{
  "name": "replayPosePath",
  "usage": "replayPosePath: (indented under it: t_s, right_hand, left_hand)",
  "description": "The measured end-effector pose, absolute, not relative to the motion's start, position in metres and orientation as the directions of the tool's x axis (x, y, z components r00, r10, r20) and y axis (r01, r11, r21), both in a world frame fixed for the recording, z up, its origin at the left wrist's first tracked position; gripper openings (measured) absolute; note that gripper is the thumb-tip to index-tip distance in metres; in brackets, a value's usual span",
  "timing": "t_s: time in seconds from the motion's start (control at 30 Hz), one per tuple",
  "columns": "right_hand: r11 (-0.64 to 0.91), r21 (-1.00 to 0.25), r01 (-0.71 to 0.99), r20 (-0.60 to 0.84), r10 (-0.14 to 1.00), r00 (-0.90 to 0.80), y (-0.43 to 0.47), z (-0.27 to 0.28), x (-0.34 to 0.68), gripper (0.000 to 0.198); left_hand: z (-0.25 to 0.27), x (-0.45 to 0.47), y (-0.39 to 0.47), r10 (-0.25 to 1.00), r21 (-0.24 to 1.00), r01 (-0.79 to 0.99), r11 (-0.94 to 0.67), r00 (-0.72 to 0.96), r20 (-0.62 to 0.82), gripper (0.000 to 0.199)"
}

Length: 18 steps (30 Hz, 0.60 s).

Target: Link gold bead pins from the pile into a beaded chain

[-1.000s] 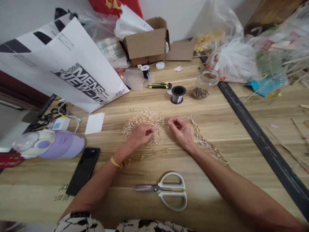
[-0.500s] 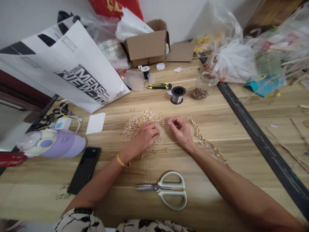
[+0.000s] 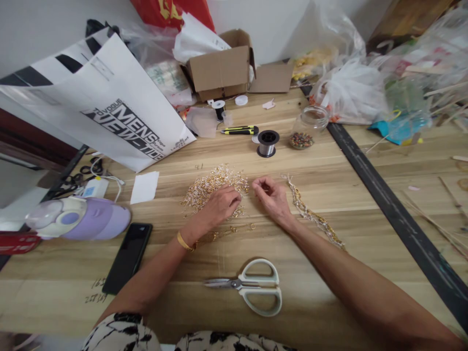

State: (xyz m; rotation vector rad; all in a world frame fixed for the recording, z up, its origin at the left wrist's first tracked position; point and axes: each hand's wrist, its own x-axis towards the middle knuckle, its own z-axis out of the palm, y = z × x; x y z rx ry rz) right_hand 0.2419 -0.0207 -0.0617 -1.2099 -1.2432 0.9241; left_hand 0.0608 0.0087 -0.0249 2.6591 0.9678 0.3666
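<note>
Nearest, one pair of scissors [image 3: 234, 283] lies on the bench [image 3: 310, 302], blades toward the left, with one phone [image 3: 127, 258] beside the left forearm. Both forearms reach forward from the near edge and angle inward. One gold bracelet [image 3: 184, 242] circles the left wrist. At least one thin gold chain [image 3: 234, 230] lies just in front of that hand.

The left hand [image 3: 225, 200] is palm down over the near right part of one pile of small gold and clear pieces [image 3: 204, 187], too many to count. Its fingers are curled; whether they pinch a piece cannot be told. The right hand [image 3: 272, 197] rests on its side just right of the pile, fingers bent toward the thumb; their grip is too small to make out. One bundle of beaded strands [image 3: 310, 214] lies right of it.

Farther off are one jar [image 3: 310, 127] partly filled with beads, two spools [image 3: 266, 148], one yellow-and-black cutter [image 3: 240, 130] and, behind them, one upright cardboard box [image 3: 221, 70].
</note>
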Motion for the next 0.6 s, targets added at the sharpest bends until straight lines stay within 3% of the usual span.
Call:
replayPosePath:
  t_s: [0.17, 0.33, 0.47, 0.6]
  right_hand:
    - [0.159, -0.981, 0.110, 0.173, 0.977, 0.128, -0.022, -0.060, 0.242, 0.025]
    - [0.186, -0.968, 0.169, 0.208, 0.970, 0.123, -0.023, -0.058, 0.242, 0.022]
    - [0.321, -0.900, 0.296, 0.352, 0.934, 0.058, -0.028, -0.058, 0.239, 0.016]
    - [0.518, -0.758, 0.397, 0.520, 0.847, -0.113, -0.035, -0.057, 0.236, 0.011]
  left_hand:
    - [-0.018, 0.051, 0.009, 0.778, 0.535, 0.601, -0.593, 0.598, 0.191, 0.009]
    - [-0.015, 0.040, 0.005, 0.860, 0.685, 0.576, -0.447, 0.486, 0.152, 0.008]
    - [-0.016, 0.036, -0.003, 0.915, 0.850, 0.458, -0.260, 0.398, 0.065, 0.006]
    - [-0.017, 0.039, -0.013, 0.948, 0.954, 0.293, -0.071, 0.319, -0.027, 0.011]
